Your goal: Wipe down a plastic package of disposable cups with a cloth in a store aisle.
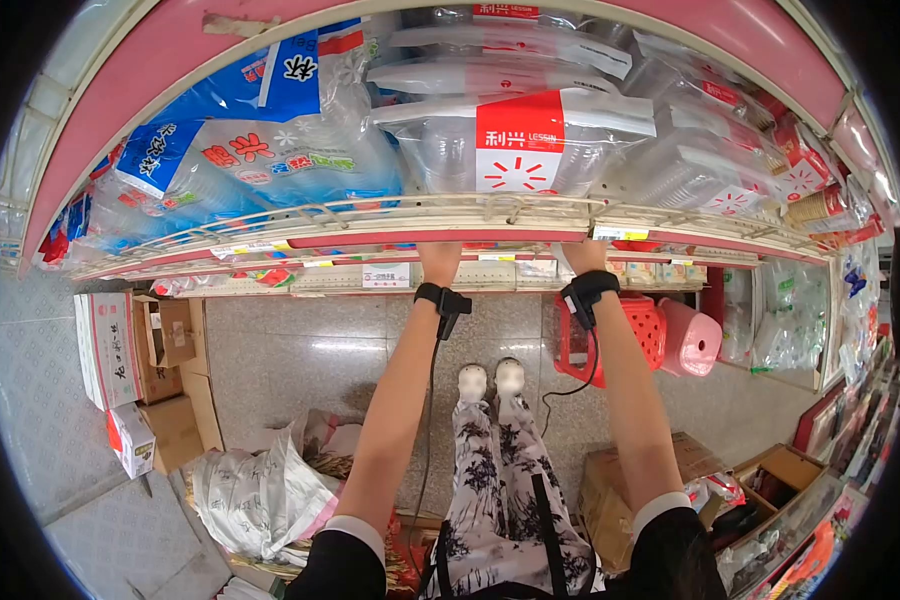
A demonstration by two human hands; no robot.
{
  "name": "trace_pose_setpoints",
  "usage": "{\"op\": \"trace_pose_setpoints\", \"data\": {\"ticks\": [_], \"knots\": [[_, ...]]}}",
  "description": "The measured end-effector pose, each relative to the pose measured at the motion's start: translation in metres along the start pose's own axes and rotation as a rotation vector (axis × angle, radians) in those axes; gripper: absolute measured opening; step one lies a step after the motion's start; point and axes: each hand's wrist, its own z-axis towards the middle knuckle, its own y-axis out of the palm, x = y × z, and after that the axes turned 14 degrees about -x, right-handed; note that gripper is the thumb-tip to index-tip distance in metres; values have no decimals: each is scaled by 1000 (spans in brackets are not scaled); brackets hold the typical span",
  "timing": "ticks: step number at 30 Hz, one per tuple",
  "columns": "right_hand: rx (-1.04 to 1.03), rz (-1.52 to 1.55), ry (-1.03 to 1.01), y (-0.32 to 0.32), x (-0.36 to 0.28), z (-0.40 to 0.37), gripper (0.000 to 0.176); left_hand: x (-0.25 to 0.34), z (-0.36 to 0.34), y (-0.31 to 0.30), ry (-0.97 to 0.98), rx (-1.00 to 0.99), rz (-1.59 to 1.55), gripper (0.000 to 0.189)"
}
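Note:
Both my arms reach forward under the upper shelf (370, 238) of a shop rack. My left hand (438, 258) and my right hand (584, 256) disappear behind the shelf's pink front edge; only their bases show, so fingers and anything they hold are hidden. Each wrist wears a black band with a cable. Above the hands, behind a wire rail, lie clear packs of plastic cups with a red label (515, 140) and blue-and-white packs (270, 150). A lower shelf with price tags (385, 276) runs just past the wrists.
A red basket (653, 325) and a pink stool (692, 340) stand on the floor to the right. Cardboard boxes (110, 345) are stacked on the left, with a white bag (260, 495) nearer me. Another open box (610, 480) sits by my right leg.

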Motion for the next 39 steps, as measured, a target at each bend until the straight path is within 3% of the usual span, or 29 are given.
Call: {"op": "trace_pose_setpoints", "data": {"ticks": [3,5,6,7,8,10,11,12,13,15,18,19,20,21,23,24,26,27,30,32,33,36,38,39], "knots": [[-127,79,114,-2,-3,-1,44,-6,-3,-2,-67,-22,-66,23],[145,-23,-128,19,12,1,41,-4,-9,0,-117,-54,-122,26],[146,-22,-126,17,12,1,41,0,-18,2,-143,-2,-238,40],[-112,79,-5,12,8,2,38,1,-27,4,-168,49,-351,56],[-370,182,117,8,3,3,35,-2,-35,7,-165,44,-346,56],[-265,366,20,-12,-28,-15,33,-25,-53,19,-21,145,-191,89],[-160,539,-83,-17,-36,-20,30,-30,-60,23,-20,138,-190,89],[35,379,-192,-11,-38,-20,28,-29,-65,27,-147,7,-167,93],[37,379,-188,-10,-37,-21,28,-28,-66,30,-273,-123,-143,97],[55,287,-276,-11,-40,-25,29,-34,-62,41,-301,-148,-194,89],[162,181,-204,21,-28,-24,29,-52,-44,53,-221,-107,-98,77],[161,181,-203,22,-24,-22,29,-55,-39,55,-208,-99,-77,62],[32,368,-130,24,-21,-20,28,-59,-35,55,-197,-91,-55,47],[-96,553,-55,23,-19,-16,28,-71,-31,56,-198,-91,-54,47],[-36,494,-71,43,-4,-10,27,-97,-26,56,-232,-257,17,20],[25,431,-87,51,1,-6,26,-89,-25,56,-229,-256,21,20],[117,407,-138,44,-11,-6,26,-66,-27,59,-117,-30,319,9],[202,383,-187,43,-14,-8,25,-69,-27,62,-119,-30,317,9],[84,368,-138,55,-3,-7,25,-77,-27,65,-274,-80,296,7],[147,304,-185,61,2,-5,28,-79,-24,62,-367,-427,792,6],[143,301,-186,64,7,-8,28,-92,-28,69,-370,-427,789,6],[39,234,-22,68,20,-11,32,-125,-32,80,-410,-264,643,5],[-118,182,20,66,28,-9,36,-115,-27,72,-649,-246,186,19],[-118,183,21,61,26,-9,36,-113,-28,66,-649,-247,188,19]]}}
